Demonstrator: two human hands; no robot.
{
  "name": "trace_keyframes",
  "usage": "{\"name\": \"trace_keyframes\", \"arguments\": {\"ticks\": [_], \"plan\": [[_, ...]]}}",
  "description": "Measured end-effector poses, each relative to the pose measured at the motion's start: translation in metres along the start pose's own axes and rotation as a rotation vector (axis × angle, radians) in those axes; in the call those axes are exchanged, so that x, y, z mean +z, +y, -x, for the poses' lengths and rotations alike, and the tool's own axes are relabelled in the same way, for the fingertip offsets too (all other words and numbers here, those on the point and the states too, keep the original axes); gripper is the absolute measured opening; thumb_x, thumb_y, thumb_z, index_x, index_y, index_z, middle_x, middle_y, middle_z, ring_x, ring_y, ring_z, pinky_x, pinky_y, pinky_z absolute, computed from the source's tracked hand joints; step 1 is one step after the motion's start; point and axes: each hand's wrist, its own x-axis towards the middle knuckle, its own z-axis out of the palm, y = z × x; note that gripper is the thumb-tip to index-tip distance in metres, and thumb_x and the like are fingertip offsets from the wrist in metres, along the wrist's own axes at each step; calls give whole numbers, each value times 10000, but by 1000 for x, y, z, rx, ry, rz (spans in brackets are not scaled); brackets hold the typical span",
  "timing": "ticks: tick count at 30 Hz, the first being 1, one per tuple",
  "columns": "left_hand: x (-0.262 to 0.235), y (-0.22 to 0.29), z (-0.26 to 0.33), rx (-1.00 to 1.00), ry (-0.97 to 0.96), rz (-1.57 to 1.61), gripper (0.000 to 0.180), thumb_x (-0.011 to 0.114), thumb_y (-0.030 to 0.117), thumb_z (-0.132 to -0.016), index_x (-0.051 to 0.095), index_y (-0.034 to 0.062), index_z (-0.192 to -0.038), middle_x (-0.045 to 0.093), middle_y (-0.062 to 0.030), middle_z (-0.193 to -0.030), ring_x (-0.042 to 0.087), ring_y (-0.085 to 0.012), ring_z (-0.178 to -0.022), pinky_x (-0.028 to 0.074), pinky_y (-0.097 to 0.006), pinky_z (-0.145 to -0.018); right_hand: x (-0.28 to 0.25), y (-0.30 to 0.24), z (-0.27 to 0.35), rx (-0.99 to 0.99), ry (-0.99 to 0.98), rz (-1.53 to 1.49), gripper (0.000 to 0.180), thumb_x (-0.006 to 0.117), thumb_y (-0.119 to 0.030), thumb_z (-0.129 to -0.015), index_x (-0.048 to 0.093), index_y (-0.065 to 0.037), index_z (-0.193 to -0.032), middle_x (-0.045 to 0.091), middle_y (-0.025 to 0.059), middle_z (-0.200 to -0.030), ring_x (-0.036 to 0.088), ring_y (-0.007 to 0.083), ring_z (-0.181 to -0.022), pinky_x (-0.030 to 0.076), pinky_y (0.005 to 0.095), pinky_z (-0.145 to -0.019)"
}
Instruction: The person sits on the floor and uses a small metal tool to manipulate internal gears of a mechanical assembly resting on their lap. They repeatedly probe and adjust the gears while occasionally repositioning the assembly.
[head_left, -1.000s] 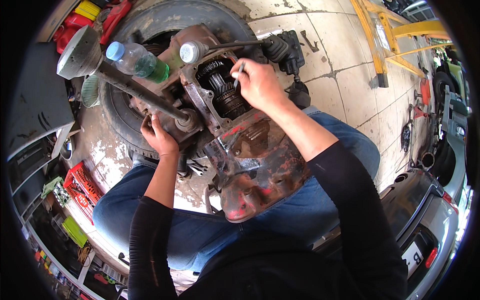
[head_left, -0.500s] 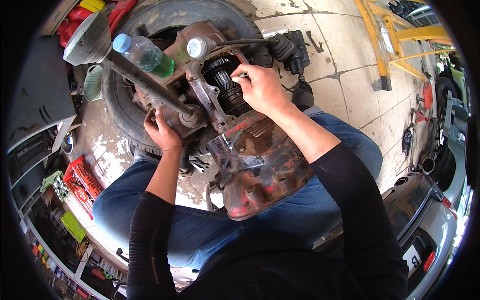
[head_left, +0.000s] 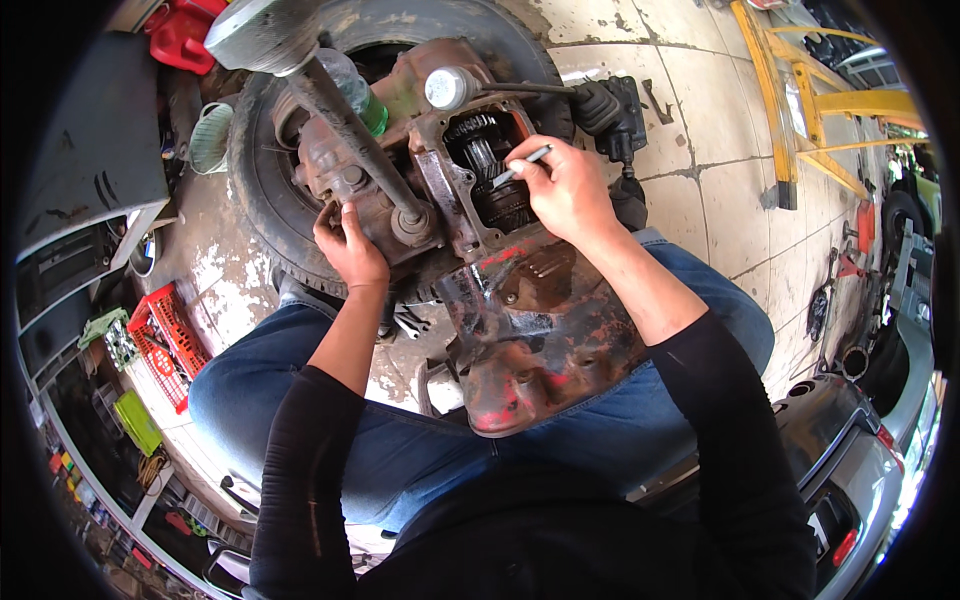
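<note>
A dark, rust-stained gearbox (head_left: 560,330) lies between my legs, its top opening showing toothed gears (head_left: 482,155). Over that opening, my right hand (head_left: 572,192) pinches a slim grey rod (head_left: 541,154), its lower tip pointing down at the gears. Whether the tip touches them I cannot tell. My left hand (head_left: 354,250) grips the near-left edge of the gear lever housing (head_left: 412,225), thumb on top, beside the opening. From this housing a thick gear lever (head_left: 350,125) slants up to a wide grey tapered head (head_left: 262,35).
A large tyre (head_left: 255,190) lies behind the gearbox. A bottle of green liquid (head_left: 374,115) and a white-capped container (head_left: 450,88) stand near the lever. A second lever assembly (head_left: 622,110) rests on the tiles. A yellow frame (head_left: 770,100) and red crate (head_left: 168,345) flank the workspace.
The view has shifted, moving the scene rightward. My right hand has turned so more of the rod shows, angled toward the gears. The lever head now covers part of the bottle.
</note>
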Motion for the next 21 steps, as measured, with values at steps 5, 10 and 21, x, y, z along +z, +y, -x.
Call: {"name": "trace_keyframes", "arguments": {"ticks": [5, 10, 21], "plan": [[-1, 1, 2, -22, 6, -46, 515, 690, 354, -1040, 570, -43, -1343, 580, -169, -1287, 553, -262, -1195, 423, -388, -1086, 1, 21, -12, 13, 87, -31, 67, 745, -93, -978, 742, -44, -1024, 756, 134, -805, 730, 237, -705, 535, 357, -672], [-1, 2, 2, -7, 4, -86, 511, 673, 347, -1056, 547, -55, -1345, 608, -138, -1260, 553, -215, -1171, 419, -343, -1086, 6, 34, -18, 72, 122, -160, 61, 728, -63, -983, 726, -12, -1017, 780, 115, -844, 755, 177, -757, 564, 322, -709], [0, 4, 2, -19, 8, -16, 494, 692, 335, -1037, 581, -35, -1344, 557, -182, -1304, 561, -289, -1189, 432, -409, -1076, -4, 35, -21, 105, 136, -190, 56, 710, -64, -1002, 728, -11, -1006, 796, 110, -873, 789, 174, -818, 592, 315, -731]]}}
